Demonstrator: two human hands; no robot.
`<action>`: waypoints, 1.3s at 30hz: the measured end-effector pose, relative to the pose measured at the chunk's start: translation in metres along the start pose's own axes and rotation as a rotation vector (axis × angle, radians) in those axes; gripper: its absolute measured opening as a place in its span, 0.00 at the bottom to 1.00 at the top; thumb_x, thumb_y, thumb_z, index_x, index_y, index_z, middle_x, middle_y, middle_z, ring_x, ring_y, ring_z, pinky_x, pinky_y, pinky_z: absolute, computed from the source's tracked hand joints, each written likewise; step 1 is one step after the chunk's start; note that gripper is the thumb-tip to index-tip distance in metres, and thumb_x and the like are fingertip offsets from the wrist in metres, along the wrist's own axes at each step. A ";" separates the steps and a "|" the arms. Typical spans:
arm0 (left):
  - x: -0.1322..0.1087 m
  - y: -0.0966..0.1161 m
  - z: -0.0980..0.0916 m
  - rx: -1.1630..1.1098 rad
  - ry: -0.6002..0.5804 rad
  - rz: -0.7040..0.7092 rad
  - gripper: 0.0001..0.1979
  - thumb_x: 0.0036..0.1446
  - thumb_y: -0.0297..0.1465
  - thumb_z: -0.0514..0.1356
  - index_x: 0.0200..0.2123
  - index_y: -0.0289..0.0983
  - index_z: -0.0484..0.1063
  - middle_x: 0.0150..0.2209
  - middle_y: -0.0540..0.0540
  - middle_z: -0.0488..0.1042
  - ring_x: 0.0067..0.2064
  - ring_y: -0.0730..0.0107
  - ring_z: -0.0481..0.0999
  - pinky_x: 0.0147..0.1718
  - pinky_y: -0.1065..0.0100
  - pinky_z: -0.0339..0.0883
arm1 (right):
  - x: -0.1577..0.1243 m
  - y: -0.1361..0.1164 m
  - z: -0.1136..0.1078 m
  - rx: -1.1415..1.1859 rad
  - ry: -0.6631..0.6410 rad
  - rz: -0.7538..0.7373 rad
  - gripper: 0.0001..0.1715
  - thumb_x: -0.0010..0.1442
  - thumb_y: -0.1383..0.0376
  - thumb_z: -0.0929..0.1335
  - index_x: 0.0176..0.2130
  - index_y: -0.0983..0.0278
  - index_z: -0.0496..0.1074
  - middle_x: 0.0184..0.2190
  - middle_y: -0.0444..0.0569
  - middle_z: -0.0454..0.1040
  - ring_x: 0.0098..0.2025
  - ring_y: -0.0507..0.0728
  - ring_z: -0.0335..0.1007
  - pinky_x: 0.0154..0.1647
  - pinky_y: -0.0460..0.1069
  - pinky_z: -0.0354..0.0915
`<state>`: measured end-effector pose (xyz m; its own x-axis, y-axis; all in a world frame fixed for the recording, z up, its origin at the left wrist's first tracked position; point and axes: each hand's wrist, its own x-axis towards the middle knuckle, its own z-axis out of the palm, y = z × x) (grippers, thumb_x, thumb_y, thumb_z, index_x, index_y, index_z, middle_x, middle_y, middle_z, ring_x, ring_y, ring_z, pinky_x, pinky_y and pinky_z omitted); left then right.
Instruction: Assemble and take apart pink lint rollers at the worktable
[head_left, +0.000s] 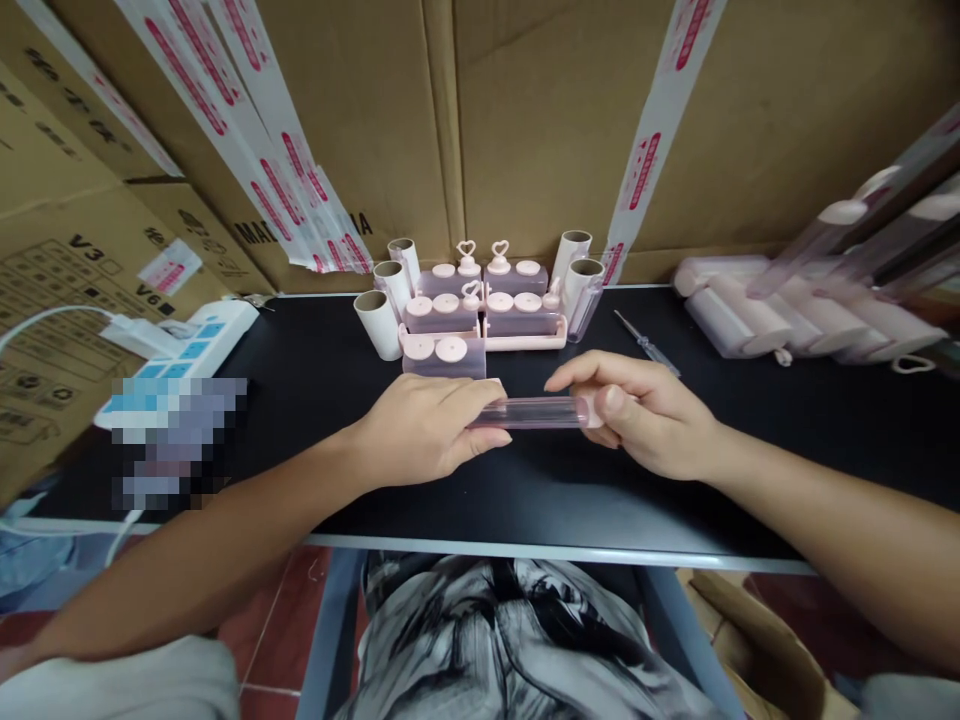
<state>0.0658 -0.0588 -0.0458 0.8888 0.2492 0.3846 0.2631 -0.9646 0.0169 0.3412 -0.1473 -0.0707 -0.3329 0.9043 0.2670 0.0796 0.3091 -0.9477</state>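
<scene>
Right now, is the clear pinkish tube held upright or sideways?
Sideways: the clear pinkish tube runs left to right between the left hand and right hand.

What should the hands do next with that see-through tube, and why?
Maybe the right hand should gently press the pale end toward the clear tube. The left hand grips the tube farther along, so it could hold it steady, and the right thumb and fingers are at the pale end. I can't tell if that end is already tight.
</scene>
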 end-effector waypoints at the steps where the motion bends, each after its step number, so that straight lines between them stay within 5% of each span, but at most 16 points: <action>1: 0.000 0.001 0.000 0.015 -0.008 0.001 0.20 0.75 0.45 0.49 0.49 0.36 0.71 0.44 0.44 0.85 0.39 0.64 0.86 0.35 0.66 0.72 | -0.001 0.001 0.002 0.020 0.018 0.013 0.23 0.73 0.47 0.64 0.51 0.63 0.73 0.21 0.37 0.60 0.20 0.48 0.53 0.20 0.45 0.51; 13: -0.002 0.004 0.000 0.064 -0.038 0.033 0.14 0.73 0.41 0.53 0.46 0.36 0.71 0.37 0.46 0.83 0.36 0.63 0.84 0.30 0.65 0.68 | 0.006 -0.001 0.006 -0.196 0.039 -0.012 0.21 0.73 0.50 0.65 0.38 0.64 0.70 0.23 0.40 0.66 0.22 0.48 0.59 0.23 0.45 0.57; 21: 0.002 0.000 0.014 0.027 -0.044 -0.012 0.19 0.71 0.45 0.58 0.54 0.38 0.73 0.44 0.47 0.84 0.43 0.65 0.84 0.38 0.67 0.69 | 0.020 -0.010 -0.035 -0.684 -0.446 0.063 0.19 0.73 0.52 0.65 0.51 0.62 0.76 0.36 0.48 0.79 0.33 0.55 0.73 0.36 0.48 0.63; 28: -0.001 -0.042 -0.016 -0.024 0.192 -0.326 0.16 0.69 0.40 0.59 0.49 0.35 0.78 0.38 0.46 0.81 0.38 0.67 0.80 0.40 0.67 0.69 | 0.024 -0.003 -0.073 -0.999 -0.260 0.221 0.20 0.70 0.52 0.62 0.45 0.61 0.75 0.34 0.50 0.80 0.33 0.59 0.75 0.38 0.52 0.64; 35: -0.002 -0.063 -0.021 -0.002 0.009 -0.448 0.17 0.67 0.39 0.58 0.51 0.36 0.79 0.47 0.42 0.81 0.43 0.62 0.79 0.45 0.61 0.71 | 0.017 0.013 -0.081 -1.194 -0.266 0.300 0.16 0.66 0.56 0.64 0.41 0.60 0.79 0.41 0.54 0.82 0.41 0.64 0.78 0.43 0.56 0.67; 39: -0.003 -0.062 -0.032 0.006 0.059 -0.495 0.16 0.66 0.36 0.57 0.50 0.36 0.79 0.46 0.43 0.82 0.41 0.64 0.78 0.46 0.62 0.70 | 0.014 0.017 -0.078 -1.229 -0.228 0.289 0.17 0.65 0.56 0.66 0.43 0.61 0.81 0.42 0.55 0.82 0.41 0.65 0.79 0.43 0.58 0.69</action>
<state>0.0349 -0.0027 -0.0185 0.6342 0.6715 0.3832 0.6502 -0.7314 0.2057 0.4109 -0.1069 -0.0694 -0.3011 0.9509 -0.0719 0.9458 0.2881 -0.1498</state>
